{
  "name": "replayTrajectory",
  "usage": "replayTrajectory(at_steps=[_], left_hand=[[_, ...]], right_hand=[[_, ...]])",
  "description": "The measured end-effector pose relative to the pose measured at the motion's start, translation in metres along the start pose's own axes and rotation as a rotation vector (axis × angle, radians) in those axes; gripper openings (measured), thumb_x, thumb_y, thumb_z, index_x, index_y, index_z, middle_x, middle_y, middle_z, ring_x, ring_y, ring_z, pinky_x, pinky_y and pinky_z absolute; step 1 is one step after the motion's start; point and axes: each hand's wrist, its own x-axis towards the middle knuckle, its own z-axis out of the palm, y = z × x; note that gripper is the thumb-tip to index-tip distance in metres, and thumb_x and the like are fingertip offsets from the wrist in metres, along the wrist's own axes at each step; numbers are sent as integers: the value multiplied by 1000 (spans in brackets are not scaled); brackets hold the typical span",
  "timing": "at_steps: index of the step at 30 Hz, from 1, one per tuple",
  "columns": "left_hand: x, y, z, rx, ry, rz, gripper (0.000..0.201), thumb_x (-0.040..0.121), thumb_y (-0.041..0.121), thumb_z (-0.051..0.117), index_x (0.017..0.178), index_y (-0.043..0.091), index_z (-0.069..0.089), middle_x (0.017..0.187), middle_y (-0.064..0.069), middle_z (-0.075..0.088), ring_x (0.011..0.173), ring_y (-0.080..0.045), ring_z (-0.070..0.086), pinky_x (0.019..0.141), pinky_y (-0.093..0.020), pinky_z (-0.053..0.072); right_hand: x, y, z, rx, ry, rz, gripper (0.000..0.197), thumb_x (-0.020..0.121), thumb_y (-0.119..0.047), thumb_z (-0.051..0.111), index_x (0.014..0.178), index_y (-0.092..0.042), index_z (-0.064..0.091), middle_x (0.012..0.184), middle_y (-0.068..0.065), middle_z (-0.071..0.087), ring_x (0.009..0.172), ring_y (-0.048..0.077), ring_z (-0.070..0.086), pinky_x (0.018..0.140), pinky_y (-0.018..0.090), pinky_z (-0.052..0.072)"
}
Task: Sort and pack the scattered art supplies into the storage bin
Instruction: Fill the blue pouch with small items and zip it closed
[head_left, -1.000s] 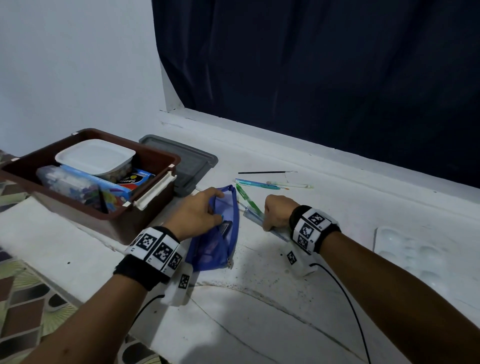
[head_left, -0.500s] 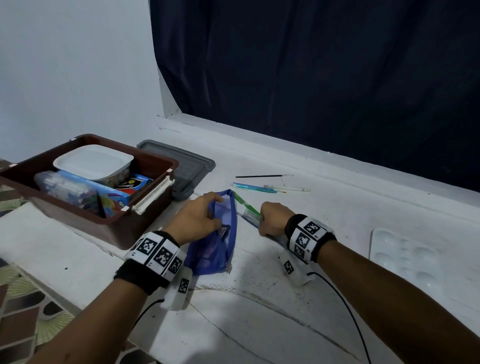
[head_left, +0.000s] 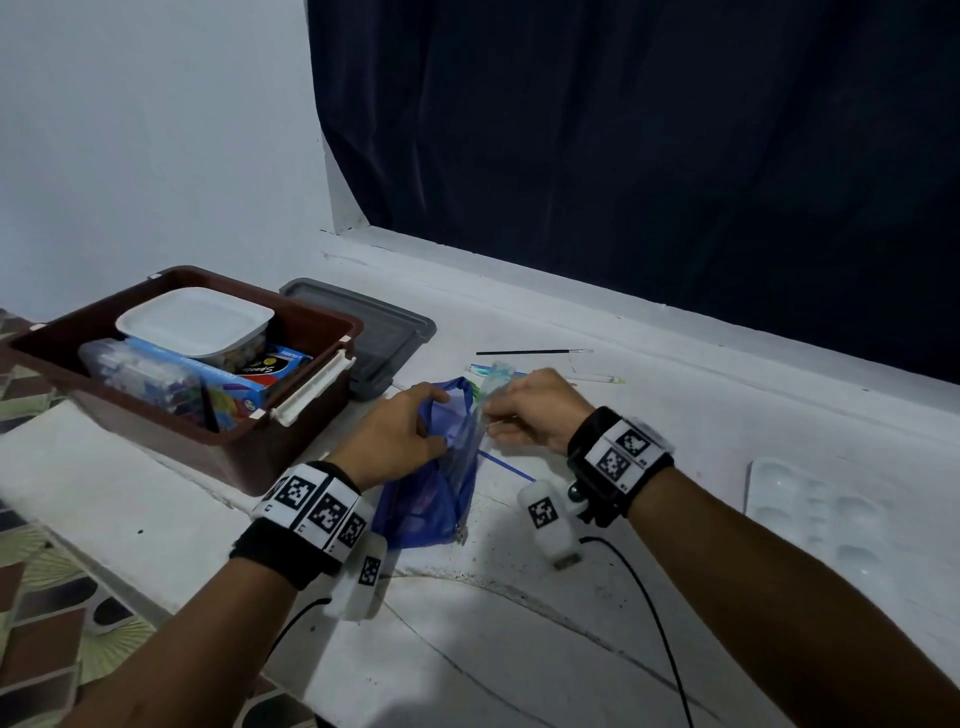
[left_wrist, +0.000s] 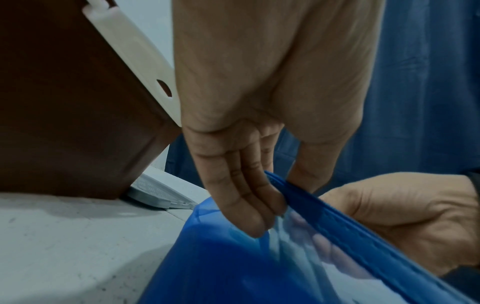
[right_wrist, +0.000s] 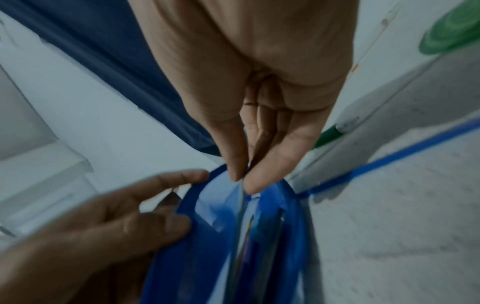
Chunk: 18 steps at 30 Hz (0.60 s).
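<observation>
- The left hand (head_left: 387, 441) holds the near rim of the blue pouch (head_left: 434, 499); its fingers (left_wrist: 244, 197) and thumb are clamped on the zip edge, keeping the mouth apart.
- The right hand (head_left: 530, 410) pinches a clear ruler (head_left: 485, 402) between thumb and fingers (right_wrist: 235, 156). The ruler stands tilted, its lower end inside the pouch mouth, its upper end above the hand.
- The pouch lies on the white worktop (head_left: 519, 623), just beside the brown storage bin (head_left: 171, 431). Thin tools show through its wall in the right wrist view; their type cannot be told.
- The storage bin holds a white lidded tub (head_left: 195, 325), a clear case of markers (head_left: 140, 376) and a colour box (head_left: 249, 389).
- A grey lid (head_left: 384, 332) lies flat behind the bin, touching it.
- A thin black brush (head_left: 530, 353) and further pens (head_left: 597, 378) lie on the worktop beyond the hands.
- A white paint palette (head_left: 810, 514) lies well apart to the right.
</observation>
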Motion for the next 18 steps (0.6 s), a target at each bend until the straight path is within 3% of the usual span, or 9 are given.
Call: replayTrajectory(at_steps=[2,3,6,8,11,14,18], left_hand=[[-1,0,1,2,-4,12,44,81,9,68,119,24,53,66,-2,61,59,-15,57,72,-40,55],[-1,0,1,5,-8,20,44,81,8,68,120,23,53,65,-1,61,59,-14,57,71,-38,54],[-1,-2,3,48,-16,53,48,79,9,70,121,23,53,60,6,59,55,-4,53,60,-21,45],[-2,-3,6,58,-29,69,50,78,10,72,123,23,54,56,8,57,52,1,51,55,-16,37],[-3,-7,8,18,-51,64,53,77,8,72,124,25,54,59,5,59,54,-6,55,59,-24,46],[-3,-7,5,-3,-57,73,53,76,4,71,123,23,55,59,3,60,52,-9,56,66,-38,54],[-4,-7,1,3,-53,65,50,78,6,71,122,23,54,57,3,60,53,-8,57,70,-38,55]], right_hand=[[1,12,13,-10,-57,22,15,88,1,65,94,15,65,73,24,65,48,19,57,50,28,52],[1,17,19,-14,-102,37,17,89,1,64,94,17,64,74,25,64,49,20,55,48,28,49],[1,25,35,-125,-182,39,12,93,-6,62,86,4,65,69,18,65,53,18,61,53,27,54],[1,27,43,-220,-189,-22,16,95,-6,56,80,-2,61,62,14,61,48,18,54,43,26,45],[1,28,48,-359,-155,-107,24,93,-3,53,70,-8,57,51,6,53,41,15,43,38,21,33],[0,30,47,-437,-153,-163,24,92,-4,53,69,-8,60,51,7,54,42,16,45,40,23,37],[0,29,40,-543,-127,-268,18,88,-11,60,73,-4,67,56,7,60,49,18,54,50,28,45]])
